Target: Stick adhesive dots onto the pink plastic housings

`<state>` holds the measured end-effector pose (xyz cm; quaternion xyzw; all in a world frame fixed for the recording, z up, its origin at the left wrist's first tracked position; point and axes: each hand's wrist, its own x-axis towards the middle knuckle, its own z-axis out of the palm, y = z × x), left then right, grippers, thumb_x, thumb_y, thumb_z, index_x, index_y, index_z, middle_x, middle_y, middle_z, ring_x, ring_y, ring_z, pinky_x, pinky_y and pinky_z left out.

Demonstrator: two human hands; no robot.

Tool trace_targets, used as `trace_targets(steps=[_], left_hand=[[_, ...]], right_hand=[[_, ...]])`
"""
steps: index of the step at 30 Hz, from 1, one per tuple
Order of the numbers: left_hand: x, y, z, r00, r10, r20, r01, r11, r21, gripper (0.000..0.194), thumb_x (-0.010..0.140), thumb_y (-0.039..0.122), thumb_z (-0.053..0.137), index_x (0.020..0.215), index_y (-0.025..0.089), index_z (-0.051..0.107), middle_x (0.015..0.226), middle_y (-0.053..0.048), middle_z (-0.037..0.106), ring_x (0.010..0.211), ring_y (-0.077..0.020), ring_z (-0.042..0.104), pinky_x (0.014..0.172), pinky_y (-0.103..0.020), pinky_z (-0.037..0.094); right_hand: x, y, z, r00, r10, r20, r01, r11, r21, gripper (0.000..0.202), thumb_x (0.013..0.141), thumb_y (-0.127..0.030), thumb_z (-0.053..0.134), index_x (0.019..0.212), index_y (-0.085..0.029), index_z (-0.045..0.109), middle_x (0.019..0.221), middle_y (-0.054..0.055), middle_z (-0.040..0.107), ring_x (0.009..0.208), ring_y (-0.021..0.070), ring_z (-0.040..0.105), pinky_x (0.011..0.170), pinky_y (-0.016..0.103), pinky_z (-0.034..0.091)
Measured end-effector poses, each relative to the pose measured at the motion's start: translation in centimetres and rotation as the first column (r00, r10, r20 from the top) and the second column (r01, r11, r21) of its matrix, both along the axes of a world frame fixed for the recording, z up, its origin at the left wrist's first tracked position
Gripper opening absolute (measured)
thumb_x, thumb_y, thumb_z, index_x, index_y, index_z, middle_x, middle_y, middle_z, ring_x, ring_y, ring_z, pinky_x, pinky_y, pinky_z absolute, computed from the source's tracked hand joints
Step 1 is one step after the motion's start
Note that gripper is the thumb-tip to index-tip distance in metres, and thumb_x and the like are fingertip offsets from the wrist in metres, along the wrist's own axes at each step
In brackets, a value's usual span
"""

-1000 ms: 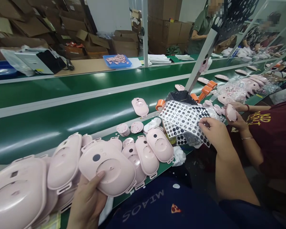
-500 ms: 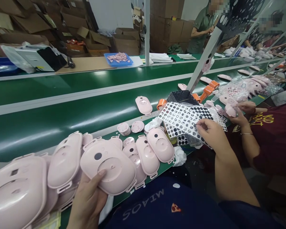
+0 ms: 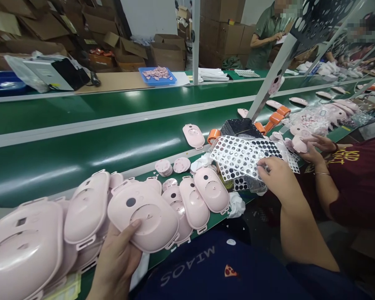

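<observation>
My left hand [image 3: 120,250] grips a pale pink oval plastic cover [image 3: 162,227] by its near edge, thumb on top beside the round recess. The cover has a black dot and slotted tabs at its ends. My right hand [image 3: 276,175] is closed in a pinch over a white sheet of round black stickers [image 3: 237,154]; what lies between its fingertips is too small to make out. Several more pink covers [image 3: 211,189] lie just right of the held one. Others [image 3: 87,208] are stacked to its left.
Stacks of pink patterned discs [image 3: 163,167] stand behind the covers, near orange tape rolls [image 3: 214,136] and a black block [image 3: 241,127]. One pink cover [image 3: 193,136] lies on the green conveyor belt [image 3: 137,146]. A co-worker's hands [image 3: 315,150] hold a pink part at right.
The view has shifted slightly, so most things appear a little further right. My left hand keeps its grip on the cover, and my right hand stays pinched at the sticker sheet.
</observation>
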<state>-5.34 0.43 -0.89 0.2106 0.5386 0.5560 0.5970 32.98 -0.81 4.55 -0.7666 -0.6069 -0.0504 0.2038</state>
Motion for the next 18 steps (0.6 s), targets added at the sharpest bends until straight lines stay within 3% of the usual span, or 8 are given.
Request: trace_targets(steps=[7,11,13,15,17,18], left_hand=[[-0.1,0.1,-0.4,0.999,-0.043,0.017,0.043,0.999,0.031,0.068,0.064,0.027,0.089,0.129,0.032,0.067,0.130,-0.002,0.071,0.142,-0.0318,0.049,0.112,-0.040,0.051],[0.1,0.0,-0.4,1.000,-0.013,0.026,0.011,0.997,0.072,0.067,0.065,0.025,0.086,0.129,0.032,0.067,0.126,-0.004,0.073,0.134,-0.0322,0.057,0.110,-0.044,0.052],[0.3,0.2,-0.2,0.999,0.024,0.044,-0.028,0.994,0.102,0.068,0.063,0.023,0.085,0.128,0.030,0.067,0.124,-0.004,0.074,0.132,-0.0325,0.059,0.111,-0.044,0.052],[0.4,0.5,-0.1,0.995,0.057,0.079,-0.066,0.991,0.116,0.068,0.061,0.023,0.084,0.127,0.027,0.067,0.123,-0.006,0.074,0.130,-0.0337,0.061,0.111,-0.047,0.051],[0.4,0.9,0.1,0.987,0.081,0.142,-0.095,0.992,0.088,0.064,0.061,0.023,0.081,0.124,0.023,0.069,0.120,-0.008,0.075,0.129,-0.0353,0.061,0.112,-0.049,0.049],[0.3,1.1,0.1,0.979,0.091,0.183,-0.103,0.993,0.060,0.060,0.063,0.024,0.080,0.121,0.021,0.070,0.118,-0.009,0.076,0.128,-0.0359,0.062,0.112,-0.050,0.049]], right_hand=[[0.6,-0.8,-0.1,1.000,-0.021,0.000,0.021,0.999,0.041,0.015,0.085,-0.028,0.058,0.088,-0.022,0.072,0.100,0.010,0.066,0.092,0.0275,0.065,0.076,0.040,0.053],[-0.3,-2.1,1.4,0.997,-0.015,0.079,-0.007,0.965,0.263,0.015,0.088,-0.025,0.059,0.098,-0.021,0.071,0.097,0.010,0.066,0.093,0.0283,0.065,0.086,0.045,0.053],[-2.1,-2.7,2.0,0.991,0.104,0.086,-0.130,0.908,0.398,0.011,0.089,-0.022,0.062,0.096,-0.023,0.070,0.092,0.008,0.067,0.090,0.0263,0.065,0.086,0.043,0.052],[-4.6,-2.8,1.9,0.926,0.375,0.046,-0.358,0.835,0.418,0.011,0.088,-0.016,0.064,0.095,-0.024,0.069,0.089,0.005,0.069,0.085,0.0224,0.066,0.082,0.038,0.053],[-7.3,-2.4,0.6,0.772,0.635,-0.033,-0.602,0.747,0.282,0.013,0.090,-0.014,0.063,0.097,-0.023,0.068,0.090,0.003,0.072,0.084,0.0198,0.068,0.080,0.035,0.052],[-8.6,-2.0,-0.4,0.706,0.704,-0.078,-0.686,0.708,0.169,0.013,0.092,-0.014,0.061,0.098,-0.022,0.069,0.092,0.004,0.073,0.085,0.0194,0.068,0.080,0.034,0.052]])
